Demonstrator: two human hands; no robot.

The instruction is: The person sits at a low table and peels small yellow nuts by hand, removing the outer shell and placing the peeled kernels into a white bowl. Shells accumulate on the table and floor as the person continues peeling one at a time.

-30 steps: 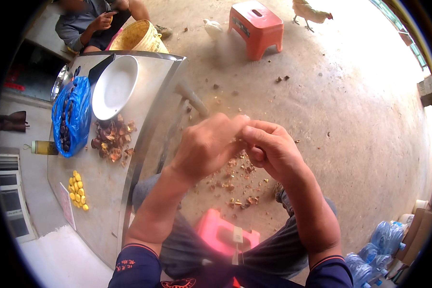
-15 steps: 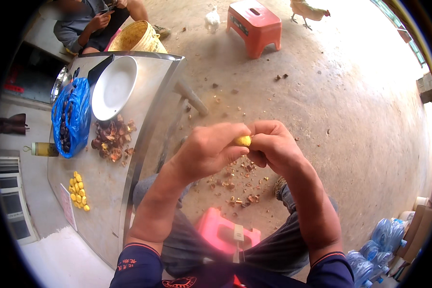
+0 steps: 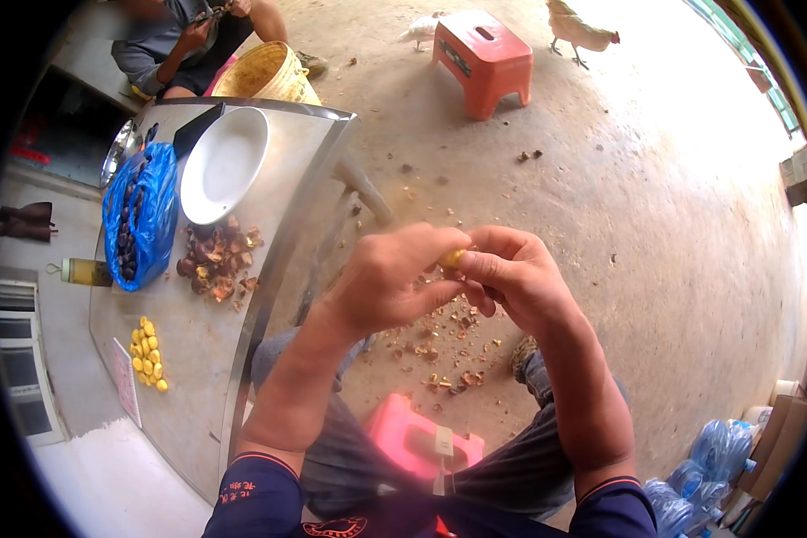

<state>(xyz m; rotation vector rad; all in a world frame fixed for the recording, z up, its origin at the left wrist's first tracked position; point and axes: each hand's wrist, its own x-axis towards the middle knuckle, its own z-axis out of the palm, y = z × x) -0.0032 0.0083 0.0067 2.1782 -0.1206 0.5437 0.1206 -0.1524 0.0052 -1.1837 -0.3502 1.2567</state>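
Concrete floor [image 3: 655,224], strewn below the hands with brown shell fragments [image 3: 439,359]; pink stool [image 3: 421,441] between the knees. Left hand [image 3: 390,280] and right hand [image 3: 509,273] meet above the floor, fingertips of both pinching one yellow peeled nut [image 3: 452,258]. Steel table [image 3: 197,359] at left: yellow kernels [image 3: 148,354], shell pile [image 3: 215,260], blue bag [image 3: 139,215], white plate [image 3: 224,166]; beyond, orange stool [image 3: 484,58], chicken [image 3: 578,29].

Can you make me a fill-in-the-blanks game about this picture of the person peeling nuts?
1. Both hands hold a small ____ nut between their fingers.
2. The empty white plate sits on the shiny metal ____.
3. The bag full of dark nuts is coloured ____.
4. The bird walking near the orange stool is a ____.

Missing words: yellow; table; blue; chicken
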